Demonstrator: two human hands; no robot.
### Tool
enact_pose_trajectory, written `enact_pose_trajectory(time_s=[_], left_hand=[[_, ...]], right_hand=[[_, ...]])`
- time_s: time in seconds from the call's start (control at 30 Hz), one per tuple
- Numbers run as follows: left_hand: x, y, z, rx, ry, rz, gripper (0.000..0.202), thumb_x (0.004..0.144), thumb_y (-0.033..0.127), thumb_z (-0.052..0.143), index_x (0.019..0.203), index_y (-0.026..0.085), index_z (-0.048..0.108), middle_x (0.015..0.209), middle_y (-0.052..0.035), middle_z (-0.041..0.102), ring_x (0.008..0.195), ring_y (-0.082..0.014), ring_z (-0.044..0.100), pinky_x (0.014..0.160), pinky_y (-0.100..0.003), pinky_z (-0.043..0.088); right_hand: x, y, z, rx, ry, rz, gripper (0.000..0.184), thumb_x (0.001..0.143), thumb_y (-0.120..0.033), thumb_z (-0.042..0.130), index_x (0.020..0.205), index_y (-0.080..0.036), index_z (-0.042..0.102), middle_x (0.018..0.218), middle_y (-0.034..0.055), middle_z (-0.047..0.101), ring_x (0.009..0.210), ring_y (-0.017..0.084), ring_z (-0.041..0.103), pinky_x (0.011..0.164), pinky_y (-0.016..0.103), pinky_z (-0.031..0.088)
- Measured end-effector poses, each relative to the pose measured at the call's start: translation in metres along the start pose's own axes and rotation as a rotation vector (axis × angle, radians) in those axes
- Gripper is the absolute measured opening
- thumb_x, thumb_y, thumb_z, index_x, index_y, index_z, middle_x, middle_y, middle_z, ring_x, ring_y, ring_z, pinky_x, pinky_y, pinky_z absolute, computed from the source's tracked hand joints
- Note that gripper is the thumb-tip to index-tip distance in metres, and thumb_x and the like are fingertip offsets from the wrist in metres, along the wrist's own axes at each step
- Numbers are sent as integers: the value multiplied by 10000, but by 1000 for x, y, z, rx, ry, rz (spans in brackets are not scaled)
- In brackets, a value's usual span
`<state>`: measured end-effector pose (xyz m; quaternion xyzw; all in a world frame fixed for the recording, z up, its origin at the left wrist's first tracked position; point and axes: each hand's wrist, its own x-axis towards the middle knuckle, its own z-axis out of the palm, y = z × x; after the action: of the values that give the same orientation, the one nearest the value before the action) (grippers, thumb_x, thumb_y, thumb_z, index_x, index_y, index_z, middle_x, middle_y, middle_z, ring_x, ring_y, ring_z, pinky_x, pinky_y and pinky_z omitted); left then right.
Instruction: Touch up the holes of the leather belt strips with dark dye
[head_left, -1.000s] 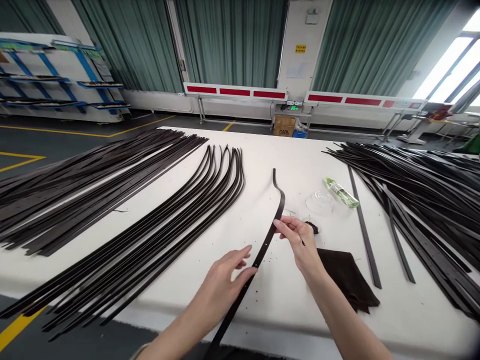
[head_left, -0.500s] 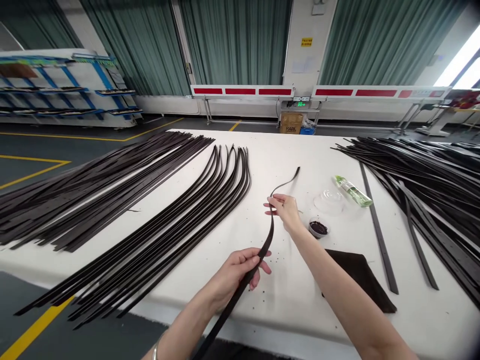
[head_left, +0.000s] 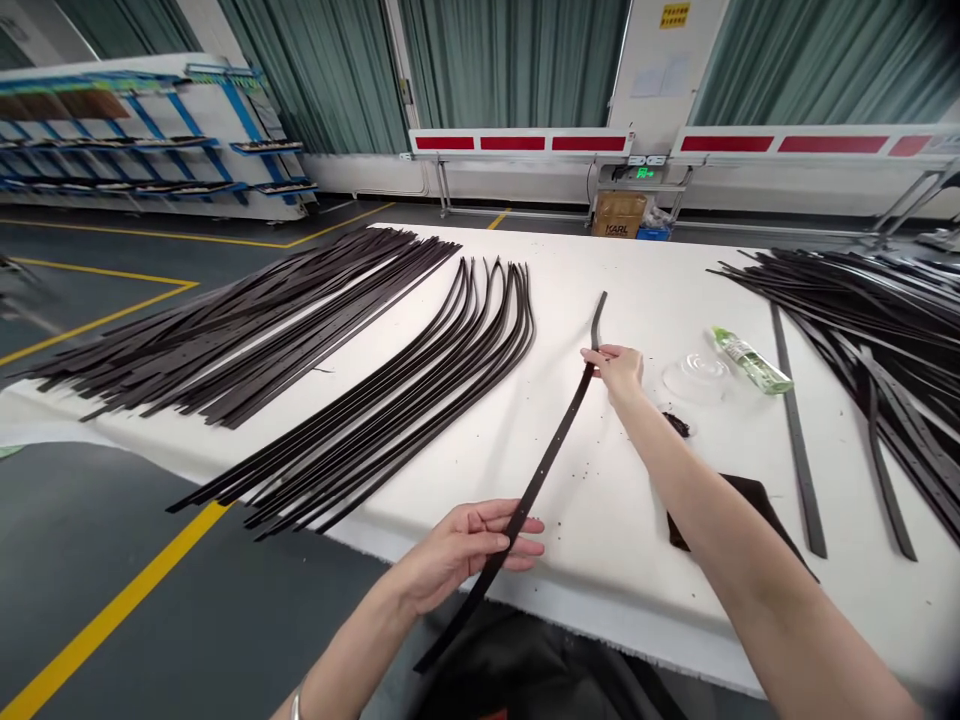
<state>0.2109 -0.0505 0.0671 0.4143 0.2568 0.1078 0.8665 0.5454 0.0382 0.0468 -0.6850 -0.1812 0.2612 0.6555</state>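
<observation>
A long, dark brown leather belt strap [head_left: 551,455] with a row of punched holes runs diagonally over the white table. My right hand [head_left: 619,372] pinches it near its curved upper end, with the tip rising past my fingers. Lower down, my left hand [head_left: 465,550] holds the strap across its fingers, and the strap's tail hangs past the table's front edge. Close to my right forearm is a small dish of dark paste [head_left: 677,424], mostly hidden by the arm. A dark cloth [head_left: 739,505] lies partly under that forearm.
Bundles of dark straps [head_left: 390,400] curve across the white table [head_left: 637,270] on the left, with a flatter stack [head_left: 225,335] beyond. A clear plastic lid [head_left: 696,378] and green-labelled bottle [head_left: 752,360] stand right of my hand, before a large strap pile [head_left: 862,340].
My right hand has slid up the strap and away from the dish, and the strap hangs straighter between my hands. The view has tilted, showing more floor and less of the table's near side.
</observation>
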Motion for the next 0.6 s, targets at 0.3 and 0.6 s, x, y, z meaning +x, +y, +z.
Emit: enact_pose_trajectory(time_s=[0.3,0.6], left_hand=[[-62,-26,-23,-49,54,-47,604,706,-1,690,1281,166,610,1271,-175,648,1125,-333,640,1002,-498,469],[-80,-25,-33,427,380,-61,389,722,224,755,1102,144,730,975,-132,763,868,-288,720,762,-363,562]], right_hand=[[5,-18,-11,93,92,-92,261,709,-123,787,831,-112,557,702,-29,597,646,127,659,539,243,596],[-9,-36,-26,185,28,-94,198,726,-30,710,741,-136,545,654,-6,592,686,151,674,569,279,632]])
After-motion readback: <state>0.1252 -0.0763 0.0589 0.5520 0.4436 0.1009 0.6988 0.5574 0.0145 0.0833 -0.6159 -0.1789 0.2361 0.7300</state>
